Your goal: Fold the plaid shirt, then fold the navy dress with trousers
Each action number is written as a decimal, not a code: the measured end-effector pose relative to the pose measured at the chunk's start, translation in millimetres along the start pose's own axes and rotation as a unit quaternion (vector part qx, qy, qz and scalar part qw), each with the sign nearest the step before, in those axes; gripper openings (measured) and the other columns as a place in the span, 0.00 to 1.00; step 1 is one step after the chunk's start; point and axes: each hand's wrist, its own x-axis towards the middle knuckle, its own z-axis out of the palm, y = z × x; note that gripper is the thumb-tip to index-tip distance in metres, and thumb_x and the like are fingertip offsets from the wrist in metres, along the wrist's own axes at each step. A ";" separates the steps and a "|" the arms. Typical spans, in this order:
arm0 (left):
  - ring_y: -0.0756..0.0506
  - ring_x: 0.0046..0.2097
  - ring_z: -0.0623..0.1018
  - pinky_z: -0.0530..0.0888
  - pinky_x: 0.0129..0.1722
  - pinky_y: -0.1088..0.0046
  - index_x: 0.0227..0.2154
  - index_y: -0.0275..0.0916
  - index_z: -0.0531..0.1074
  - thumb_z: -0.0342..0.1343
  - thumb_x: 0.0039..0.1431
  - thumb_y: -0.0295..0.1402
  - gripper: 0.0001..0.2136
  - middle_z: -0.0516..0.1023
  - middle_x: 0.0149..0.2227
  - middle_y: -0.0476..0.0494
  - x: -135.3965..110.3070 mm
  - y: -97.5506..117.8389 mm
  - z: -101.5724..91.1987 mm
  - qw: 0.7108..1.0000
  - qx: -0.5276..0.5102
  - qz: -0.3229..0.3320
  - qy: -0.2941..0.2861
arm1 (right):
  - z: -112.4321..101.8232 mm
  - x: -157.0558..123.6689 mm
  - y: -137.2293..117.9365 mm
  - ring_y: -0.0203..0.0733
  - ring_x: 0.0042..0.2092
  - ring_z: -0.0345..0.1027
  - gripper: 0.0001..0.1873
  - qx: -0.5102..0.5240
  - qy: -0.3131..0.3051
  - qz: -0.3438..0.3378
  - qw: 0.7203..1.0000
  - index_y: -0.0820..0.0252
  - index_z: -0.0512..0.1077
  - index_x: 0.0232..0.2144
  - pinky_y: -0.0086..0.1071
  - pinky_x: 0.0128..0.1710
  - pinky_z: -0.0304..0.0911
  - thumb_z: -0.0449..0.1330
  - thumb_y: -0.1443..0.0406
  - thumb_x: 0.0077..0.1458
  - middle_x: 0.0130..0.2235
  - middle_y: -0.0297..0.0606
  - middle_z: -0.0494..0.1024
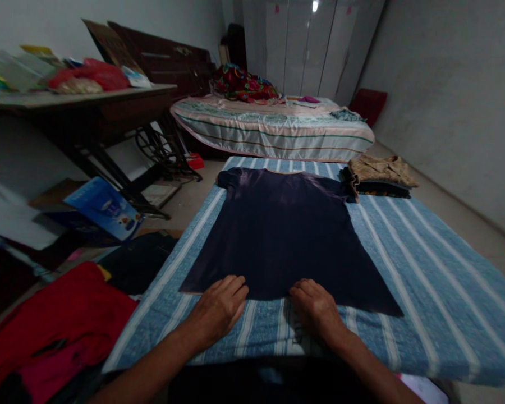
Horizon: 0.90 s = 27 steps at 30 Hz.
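A dark navy short-sleeved shirt (286,235) lies spread flat on a blue-and-white striped cloth (421,292), its neckline at the far side and its hem toward me. At the hem, left of the middle, my left hand (223,303) is closed with curled fingers on the fabric edge. My right hand (315,306) grips the same hem right of the middle, fingers bent over it. The fingertips of both hands are partly hidden. Beyond the shirt's right sleeve sits a stack of folded clothes (381,174), a tan patterned garment on top.
A bed with a striped sheet (278,132) stands beyond the table. To the left is a treadle sewing table (109,98) with bags on it. Red clothes (63,320) and a blue box (105,207) are at the lower left. A wall (446,112) runs along the right.
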 end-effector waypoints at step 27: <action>0.43 0.46 0.70 0.70 0.43 0.66 0.40 0.38 0.68 0.51 0.53 0.23 0.11 0.71 0.46 0.41 3.9 6.2 -3.5 0.999 0.010 -0.027 -0.036 | -2.0 20.0 -1.5 0.39 0.33 0.61 0.11 -0.025 0.041 -0.039 0.998 0.60 0.70 0.36 0.30 0.33 0.56 0.51 0.75 0.54 0.31 0.37 0.71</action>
